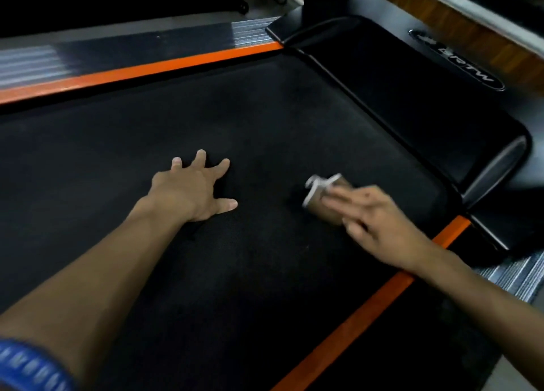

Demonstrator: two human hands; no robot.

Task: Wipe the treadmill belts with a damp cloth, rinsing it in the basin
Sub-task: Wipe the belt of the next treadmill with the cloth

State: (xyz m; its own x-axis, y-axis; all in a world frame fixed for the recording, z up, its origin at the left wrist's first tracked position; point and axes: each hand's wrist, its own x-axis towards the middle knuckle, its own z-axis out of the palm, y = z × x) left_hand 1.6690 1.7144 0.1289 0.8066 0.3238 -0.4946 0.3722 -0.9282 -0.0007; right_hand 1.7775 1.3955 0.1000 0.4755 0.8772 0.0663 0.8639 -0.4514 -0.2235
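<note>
Left hand (194,189) flat on treadmill belt (250,119), fingers spread. Right hand (379,223), blurred, fingers extended, presses cloth (321,195) onto belt; the cloth protrudes beyond its fingertips, near the motor cover (412,102).

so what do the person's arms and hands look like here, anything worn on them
Both forearms are bare, with no sleeves showing below the elbow. The left hand and right hand wear no gloves and no visible rings or watch. A blue patterned sleeve edge with pale markings shows at the left arm's upper end.
</note>
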